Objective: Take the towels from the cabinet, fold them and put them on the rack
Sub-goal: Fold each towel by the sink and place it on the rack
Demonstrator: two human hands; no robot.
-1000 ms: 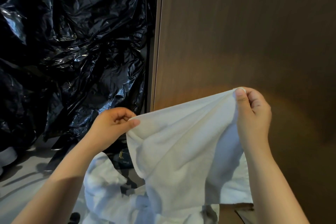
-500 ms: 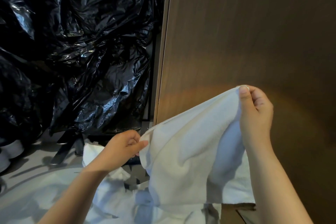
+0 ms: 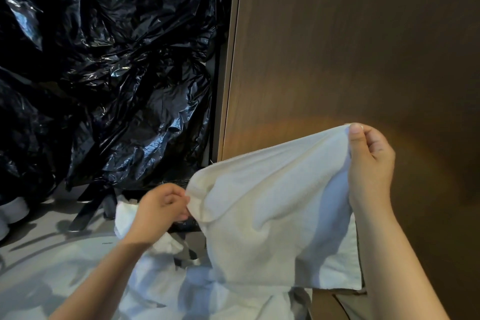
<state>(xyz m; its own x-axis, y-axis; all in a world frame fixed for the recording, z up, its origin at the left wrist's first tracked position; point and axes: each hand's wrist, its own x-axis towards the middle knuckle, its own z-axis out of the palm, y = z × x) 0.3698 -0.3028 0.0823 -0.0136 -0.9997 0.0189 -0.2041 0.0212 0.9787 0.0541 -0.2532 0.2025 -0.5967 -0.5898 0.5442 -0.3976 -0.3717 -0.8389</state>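
— Pinched between thumb and fingers, the white towel's point(image 3: 272, 202) top corner sits in the right hand point(image 3: 368, 163) at three o'clock. The left hand point(image 3: 161, 205), slightly blurred, grips its bunched edge near the centre.

— And the towel?

— It sags between them, before the brown wooden panel point(image 3: 350, 47). Black plastic sheeting point(image 3: 104, 73) fills ten o'clock, and more white cloth point(image 3: 78, 275) lies at seven.

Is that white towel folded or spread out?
Spread, not folded: the white towel hangs loosely between the left hand and right hand, each pinching its upper edge.
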